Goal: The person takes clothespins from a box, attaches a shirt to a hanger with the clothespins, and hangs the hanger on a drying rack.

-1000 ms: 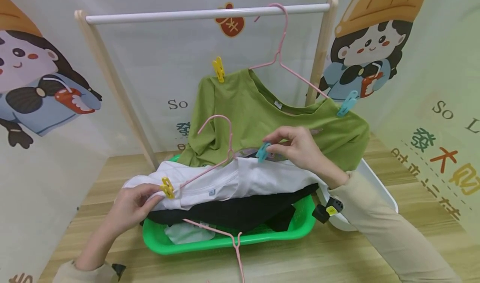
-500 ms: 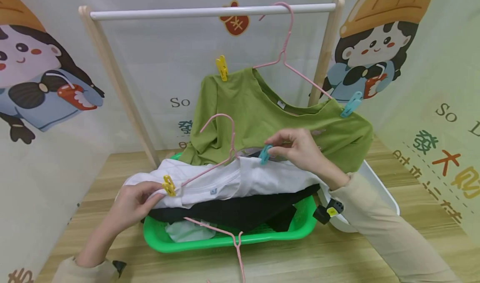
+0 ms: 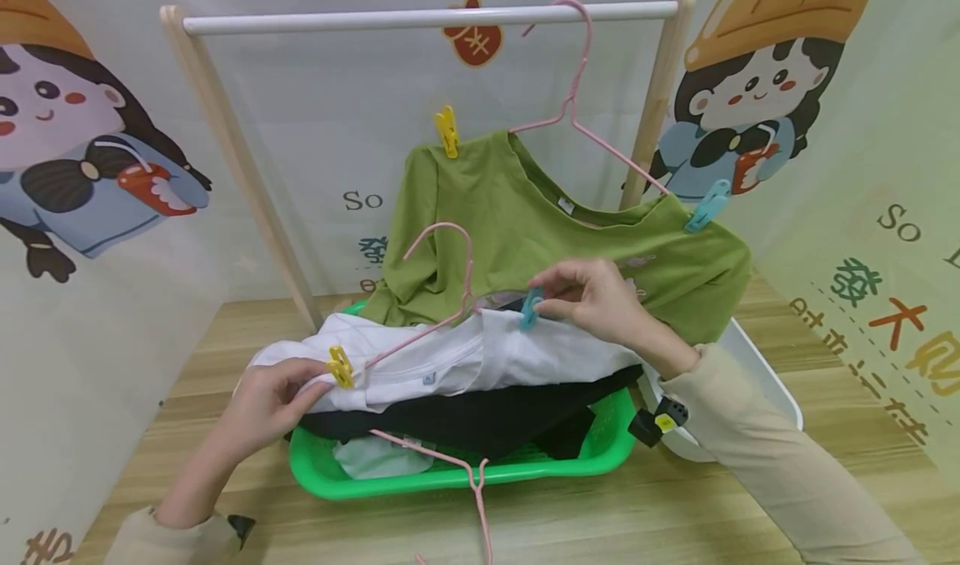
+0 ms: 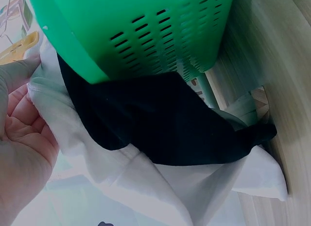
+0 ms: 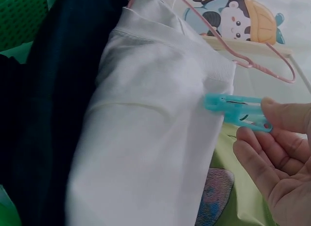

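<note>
A white shirt (image 3: 517, 344) lies over a green basket (image 3: 525, 472), with a pink hanger (image 3: 420, 332) at its neckline. My left hand (image 3: 281, 402) pinches the shirt's left shoulder right beside a yellow clothespin (image 3: 340, 367) clipped there; the left wrist view shows that white cloth bunched at the fingers. Between thumb and fingertips, my right hand (image 3: 596, 298) holds a light blue clothespin (image 5: 238, 109), whose tip is over the shirt's other shoulder edge. Black cloth (image 3: 480, 419) hangs below the shirt at the basket's front.
Behind, a green shirt (image 3: 495, 215) with a yellow and a blue clothespin hangs by a pink hanger from the rack's white rail (image 3: 337, 22). Another pink hanger (image 3: 472, 473) crosses the basket's front rim. A white bin (image 3: 757, 373) stands at the right.
The head view has shifted slightly, moving the scene a little right and up. Both hands keep their hold on the shirt and the blue clothespin.
</note>
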`<control>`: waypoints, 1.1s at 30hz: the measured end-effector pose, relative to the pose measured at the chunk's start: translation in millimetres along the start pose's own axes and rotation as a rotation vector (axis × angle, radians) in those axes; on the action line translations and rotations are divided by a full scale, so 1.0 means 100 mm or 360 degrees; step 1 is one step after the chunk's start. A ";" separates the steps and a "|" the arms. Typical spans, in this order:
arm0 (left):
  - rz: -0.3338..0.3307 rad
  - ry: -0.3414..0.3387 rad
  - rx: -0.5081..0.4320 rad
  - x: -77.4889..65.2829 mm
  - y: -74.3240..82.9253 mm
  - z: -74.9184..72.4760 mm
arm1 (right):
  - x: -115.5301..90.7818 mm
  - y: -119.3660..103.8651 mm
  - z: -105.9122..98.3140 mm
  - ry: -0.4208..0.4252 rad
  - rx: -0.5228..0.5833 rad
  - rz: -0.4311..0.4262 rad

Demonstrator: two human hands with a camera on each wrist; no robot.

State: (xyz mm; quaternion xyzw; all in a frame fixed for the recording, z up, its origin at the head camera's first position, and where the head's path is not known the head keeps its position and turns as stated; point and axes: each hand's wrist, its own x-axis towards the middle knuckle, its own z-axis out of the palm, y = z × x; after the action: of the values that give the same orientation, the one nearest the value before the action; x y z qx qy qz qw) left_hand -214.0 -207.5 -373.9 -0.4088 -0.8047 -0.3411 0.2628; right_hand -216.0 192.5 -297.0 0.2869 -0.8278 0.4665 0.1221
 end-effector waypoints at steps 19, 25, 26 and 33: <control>-0.0118 -0.0092 0.0044 -0.02 0.05 -0.06 | -0.13 0.07 -0.08 -0.0397 -0.0242 0.0131; -0.0093 -0.0068 0.0049 -0.05 0.04 -0.06 | -0.22 0.12 -0.07 -0.0440 -0.0467 0.0034; -0.0084 -0.0062 0.0058 -0.06 0.04 -0.06 | -0.23 0.12 -0.06 -0.0427 -0.0478 0.0030; -0.0118 -0.0008 0.0159 0.11 0.11 -0.14 | -0.22 0.03 -0.13 -0.0236 -0.0524 -0.0038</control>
State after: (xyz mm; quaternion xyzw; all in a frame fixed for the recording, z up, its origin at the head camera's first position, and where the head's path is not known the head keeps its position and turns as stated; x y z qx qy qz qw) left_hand -208.5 -207.7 -353.7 -0.3660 -0.8359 -0.3090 0.2680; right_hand -200.6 212.2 -302.4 0.3066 -0.8962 0.3008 0.1116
